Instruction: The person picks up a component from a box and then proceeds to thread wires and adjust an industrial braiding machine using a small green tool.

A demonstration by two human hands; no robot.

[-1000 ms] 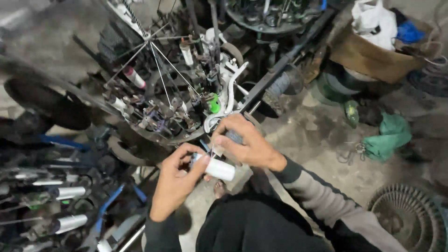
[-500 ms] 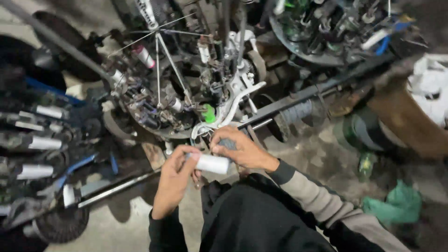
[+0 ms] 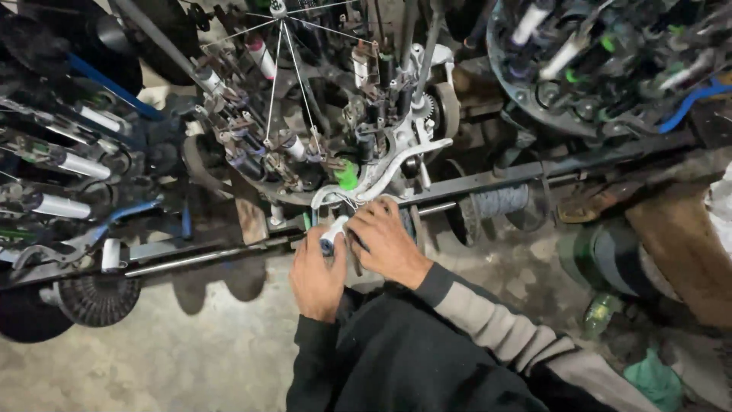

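Note:
My left hand [image 3: 316, 275] grips a white bobbin [image 3: 332, 233] that points up toward the braiding machine [image 3: 320, 130]. My right hand [image 3: 387, 238] sits just right of the bobbin, fingers curled at its upper end and close to thin threads under the machine's white curved lever [image 3: 393, 169]. Whether the right fingers pinch a thread is hidden. A green carrier part [image 3: 348, 176] shows just above both hands. Several spindles with white bobbins ring the machine's round deck, and thin threads rise to a point at the top.
A second round machine [image 3: 602, 69] stands at the upper right. A dark metal bar [image 3: 526, 172] runs across behind my hands. White bobbins on racks [image 3: 69, 164] fill the left. A spoked wheel [image 3: 95, 297] lies on the concrete floor [image 3: 191, 351]. Green rags [image 3: 652, 378] sit lower right.
The view has shifted right and drawn closer. The bobbin has turned from lying crosswise to pointing up, and both hands have moved nearer the machine's lever.

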